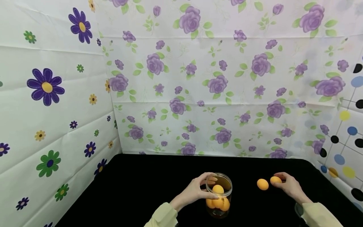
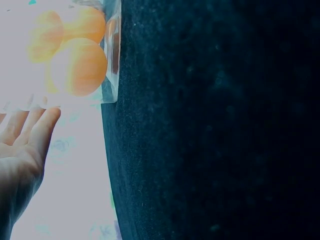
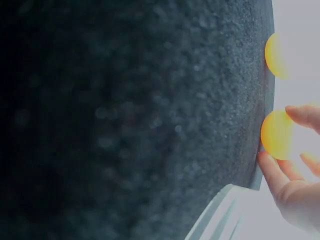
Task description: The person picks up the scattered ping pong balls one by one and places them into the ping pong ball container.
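Observation:
A clear jar (image 1: pixel 218 213) with several orange balls (image 1: pixel 218 201) inside stands upright on the black tabletop, its mouth uncovered. My left hand (image 1: pixel 195 189) grips the jar near its rim from the left, thumb in front and fingers behind. In the left wrist view the balls (image 2: pixel 80 67) show through the jar's wall beside the fingers (image 2: pixel 45 131). To the right, my right hand (image 1: pixel 290 186) holds an orange ball (image 1: pixel 275 180) between thumb and fingers, low at the table surface. Another orange ball (image 1: pixel 262 184) lies just left of it, apart from the hand.
The black tabletop (image 1: pixel 158 170) spreads out around the jar. A white sheet with purple roses (image 1: pixel 175 107) hangs behind it. Flower-printed cloth (image 1: pixel 48 126) covers the left side, and dotted cloth (image 1: pixel 348 151) the right.

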A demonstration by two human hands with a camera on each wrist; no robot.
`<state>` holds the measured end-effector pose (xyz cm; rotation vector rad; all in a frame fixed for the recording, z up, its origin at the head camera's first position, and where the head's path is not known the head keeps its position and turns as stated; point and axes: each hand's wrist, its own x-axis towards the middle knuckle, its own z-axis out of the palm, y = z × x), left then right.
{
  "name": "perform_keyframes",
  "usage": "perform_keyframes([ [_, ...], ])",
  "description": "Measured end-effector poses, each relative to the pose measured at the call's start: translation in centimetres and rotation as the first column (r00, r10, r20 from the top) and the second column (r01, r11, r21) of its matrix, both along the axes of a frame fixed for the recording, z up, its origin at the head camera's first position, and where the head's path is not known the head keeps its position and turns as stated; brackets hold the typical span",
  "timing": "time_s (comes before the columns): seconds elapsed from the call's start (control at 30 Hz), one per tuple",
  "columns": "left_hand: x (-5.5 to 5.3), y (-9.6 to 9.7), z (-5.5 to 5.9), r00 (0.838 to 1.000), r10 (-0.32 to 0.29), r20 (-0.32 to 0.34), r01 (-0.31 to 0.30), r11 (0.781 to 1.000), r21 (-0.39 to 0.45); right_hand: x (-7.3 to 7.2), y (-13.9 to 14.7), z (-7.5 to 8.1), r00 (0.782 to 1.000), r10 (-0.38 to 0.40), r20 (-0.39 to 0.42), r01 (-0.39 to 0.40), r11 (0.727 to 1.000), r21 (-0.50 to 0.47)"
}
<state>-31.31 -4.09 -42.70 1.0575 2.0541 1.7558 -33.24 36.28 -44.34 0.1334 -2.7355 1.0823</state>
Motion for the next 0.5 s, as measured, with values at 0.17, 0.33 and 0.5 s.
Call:
perform_keyframes([
  [0.17, 0.02, -0.01, -0.04, 1.0, -0.002, 0.002, 0.002, 1.0, 0.0, 0.07, 0.0, 0.01, 1.0, -0.01, -0.008, 0.01, 1.0, -0.004],
  [0.33, 0.02, -0.03, 0.01, 1.0, -0.004, 0.001, 0.004, 1.0, 0.008, 0.06, -0.04, 0.15, 1.0, -0.022, -0.003, 0.022, 1.0, -0.008],
  [0.5, 0.09, -0.03, -0.01, 1.0, -0.002, 0.0, 0.002, 1.0, 0.004, 0.02, 0.02, 0.12, 0.999, -0.033, -0.008, 0.033, 0.999, -0.004],
])
